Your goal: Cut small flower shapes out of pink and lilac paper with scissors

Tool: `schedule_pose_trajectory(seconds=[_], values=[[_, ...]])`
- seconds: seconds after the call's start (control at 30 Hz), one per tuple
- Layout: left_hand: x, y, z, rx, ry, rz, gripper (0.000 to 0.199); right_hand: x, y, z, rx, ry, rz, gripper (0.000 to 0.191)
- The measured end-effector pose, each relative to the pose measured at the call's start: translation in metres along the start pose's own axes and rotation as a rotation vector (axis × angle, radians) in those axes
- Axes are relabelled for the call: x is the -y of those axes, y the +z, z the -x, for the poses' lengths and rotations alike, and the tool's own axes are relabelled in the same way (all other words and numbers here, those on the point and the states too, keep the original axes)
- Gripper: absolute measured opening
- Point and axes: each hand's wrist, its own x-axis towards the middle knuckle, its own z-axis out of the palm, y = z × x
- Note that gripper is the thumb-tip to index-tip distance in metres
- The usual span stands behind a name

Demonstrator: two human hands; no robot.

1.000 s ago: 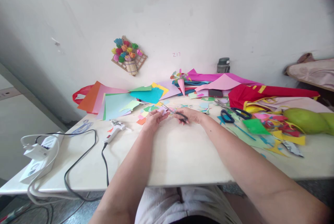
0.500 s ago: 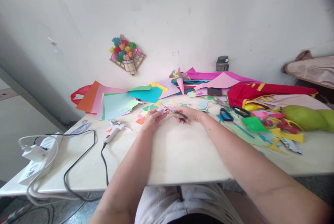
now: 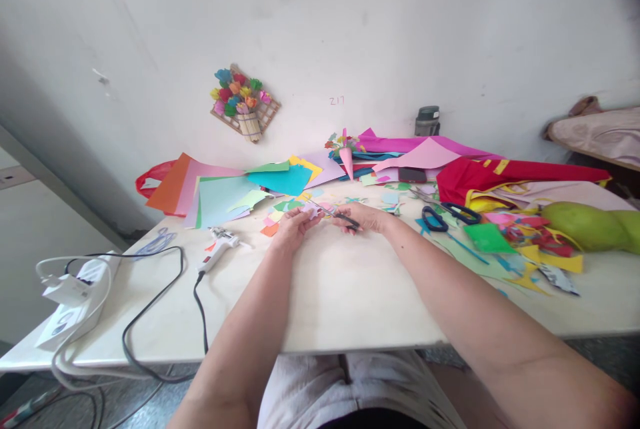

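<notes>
Near the middle of the table, my left hand (image 3: pixel 296 226) pinches a small light purple paper piece (image 3: pixel 311 210). My right hand (image 3: pixel 364 217) is closed on the dark handles of a pair of small scissors (image 3: pixel 345 218). Their blades point up and left, close to the paper; whether they touch it is too small to tell. Small paper scraps in orange, green and pink (image 3: pixel 271 230) lie just beyond and left of my left hand.
A white glue gun (image 3: pixel 219 253) with a black cord lies left, near a power strip (image 3: pixel 75 309). Coloured sheets (image 3: pixel 227 199) lie behind it. Larger scissors (image 3: pixel 434 218), scraps and a green object (image 3: pixel 575 226) are on the right. A bottle (image 3: pixel 427 121) stands at the back.
</notes>
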Motion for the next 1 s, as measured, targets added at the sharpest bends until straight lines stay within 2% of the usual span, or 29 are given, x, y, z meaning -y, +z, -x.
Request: schedule_pose_trajectory(seconds=[0.3,0.67,1.0], values=[[-0.0012,0.0022,0.0011,-0.017,0.0,0.009,0.016,-0.0033,0.0,-0.0027,0.01,0.008,-0.048,0.009],[-0.0019,0.0024,0.0015,-0.015,-0.004,0.026,0.018,-0.0014,0.0002,-0.002,0.011,0.035,-0.05,0.022],[-0.0011,0.0009,0.0009,-0.006,-0.001,0.038,0.017,-0.0067,-0.0006,-0.0048,0.006,0.005,-0.034,0.015]])
